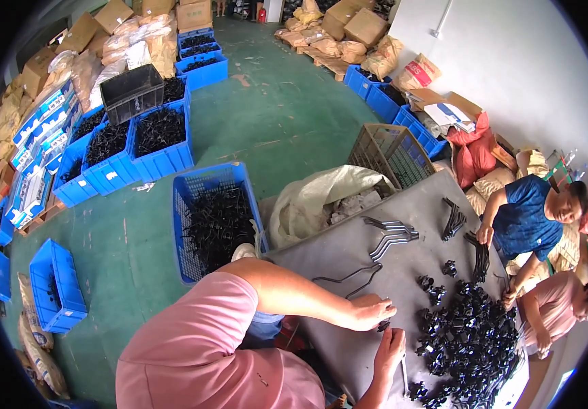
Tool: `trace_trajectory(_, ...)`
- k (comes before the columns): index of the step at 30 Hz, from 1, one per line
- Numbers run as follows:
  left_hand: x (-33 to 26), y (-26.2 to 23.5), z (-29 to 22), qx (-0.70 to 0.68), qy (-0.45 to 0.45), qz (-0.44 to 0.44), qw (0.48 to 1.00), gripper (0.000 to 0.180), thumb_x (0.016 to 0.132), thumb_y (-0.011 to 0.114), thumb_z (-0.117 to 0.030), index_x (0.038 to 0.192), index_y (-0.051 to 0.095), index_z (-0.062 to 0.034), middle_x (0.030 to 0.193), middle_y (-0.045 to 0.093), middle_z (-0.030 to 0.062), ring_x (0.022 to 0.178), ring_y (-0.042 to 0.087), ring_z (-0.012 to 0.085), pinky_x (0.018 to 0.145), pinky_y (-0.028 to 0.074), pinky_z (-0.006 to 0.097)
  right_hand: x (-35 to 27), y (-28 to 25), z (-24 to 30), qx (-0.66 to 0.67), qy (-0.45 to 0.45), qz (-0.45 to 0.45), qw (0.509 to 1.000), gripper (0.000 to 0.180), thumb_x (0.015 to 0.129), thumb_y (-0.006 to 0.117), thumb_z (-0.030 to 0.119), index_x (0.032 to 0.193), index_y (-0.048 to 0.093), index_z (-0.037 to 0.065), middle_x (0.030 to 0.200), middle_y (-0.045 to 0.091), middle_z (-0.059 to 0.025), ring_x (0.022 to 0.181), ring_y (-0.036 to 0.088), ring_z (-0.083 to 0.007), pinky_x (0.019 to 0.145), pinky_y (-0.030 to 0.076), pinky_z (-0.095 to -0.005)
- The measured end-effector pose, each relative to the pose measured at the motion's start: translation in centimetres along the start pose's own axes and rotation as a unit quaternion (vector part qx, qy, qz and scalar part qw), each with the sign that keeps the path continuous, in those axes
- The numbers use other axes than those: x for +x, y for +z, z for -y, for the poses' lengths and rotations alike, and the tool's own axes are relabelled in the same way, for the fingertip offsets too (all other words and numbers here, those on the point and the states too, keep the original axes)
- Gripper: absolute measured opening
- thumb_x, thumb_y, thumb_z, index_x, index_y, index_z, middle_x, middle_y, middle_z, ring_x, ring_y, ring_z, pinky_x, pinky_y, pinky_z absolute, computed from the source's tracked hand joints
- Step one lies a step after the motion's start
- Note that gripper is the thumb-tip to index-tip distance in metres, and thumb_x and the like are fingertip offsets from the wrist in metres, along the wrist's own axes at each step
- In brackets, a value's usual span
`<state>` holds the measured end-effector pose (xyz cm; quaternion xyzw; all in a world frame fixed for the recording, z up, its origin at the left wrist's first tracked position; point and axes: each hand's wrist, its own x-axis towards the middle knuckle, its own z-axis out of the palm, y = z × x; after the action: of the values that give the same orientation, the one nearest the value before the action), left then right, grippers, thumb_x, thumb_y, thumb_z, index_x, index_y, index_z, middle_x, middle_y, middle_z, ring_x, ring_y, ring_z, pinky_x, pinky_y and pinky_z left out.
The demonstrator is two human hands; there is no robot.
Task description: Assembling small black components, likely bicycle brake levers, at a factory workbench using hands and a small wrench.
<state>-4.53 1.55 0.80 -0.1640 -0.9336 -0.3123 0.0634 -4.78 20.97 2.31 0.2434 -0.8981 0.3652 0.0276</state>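
Note:
My left hand (372,313) is closed on a small black part (384,326) over the grey table (403,273). Close below it, my right hand (390,346) has its fingers pinched together around a thin silvery tool (405,376), whose shaft sticks out toward the table's near side. Its working end is hidden by the fingers. Beside my right hand spreads a big heap of small black clip-like parts (468,334). A bent black rod (355,276) lies just beyond my left hand, with several more bent rods (391,235) farther off.
Across the table, a person in a dark blue shirt (532,215) reaches toward black rods (479,258); another in pink (558,307) stands nearer. A blue crate (183,235) of black parts and a pale sack (294,211) adjoin the table. Blue bins (164,163) stand on the green floor.

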Motion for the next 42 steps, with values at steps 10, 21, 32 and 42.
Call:
trace_trajectory(10,-0.3,-0.3,-0.6,-0.041,0.010,0.004,0.999,0.043,0.078,0.073,-0.009,0.115,0.054,-0.0017,0.104,0.062,0.0201,0.089,0.068,0.0405,0.077,0.057,0.050,-0.2,-0.8,-1.2,0.089,0.139,0.077,0.983,0.018,0.103,0.058,0.014,0.094,0.059,-0.002,0.085,0.057,-0.0183,0.077,0.056,-0.0358,0.073,0.045,-0.0464)
trace_trajectory(21,0.3,-0.6,0.8,-0.097,0.006,0.069,0.993,0.029,0.077,0.075,-0.013,0.103,0.063,-0.0067,0.092,0.070,0.0161,0.092,0.070,0.0379,0.080,0.055,0.050,-2.0,-1.1,-1.3,-0.014,-0.131,0.054,0.990,0.010,0.097,0.059,0.002,0.107,0.058,0.001,0.096,0.059,-0.0161,0.084,0.059,-0.0309,0.063,0.049,-0.0394)
trace_trajectory(32,0.0,-0.1,0.5,-0.032,0.040,0.024,0.998,0.035,0.075,0.075,-0.016,0.106,0.062,-0.0044,0.100,0.070,0.0135,0.097,0.071,0.0339,0.083,0.055,0.049,-1.9,-0.1,-0.8,0.041,-0.022,0.037,0.998,0.010,0.102,0.057,0.009,0.104,0.060,-0.001,0.085,0.060,-0.0121,0.065,0.057,-0.0208,0.066,0.048,-0.0369)
trace_trajectory(42,-0.2,0.0,0.0,0.018,0.008,0.026,0.999,0.040,0.075,0.073,-0.016,0.111,0.060,-0.0073,0.108,0.067,0.0082,0.102,0.068,0.0252,0.091,0.046,0.043,-1.8,0.9,-1.3,0.175,0.088,0.024,0.980,0.008,0.102,0.057,0.007,0.106,0.057,0.000,0.092,0.060,-0.0078,0.076,0.057,-0.0145,0.070,0.048,-0.0311)
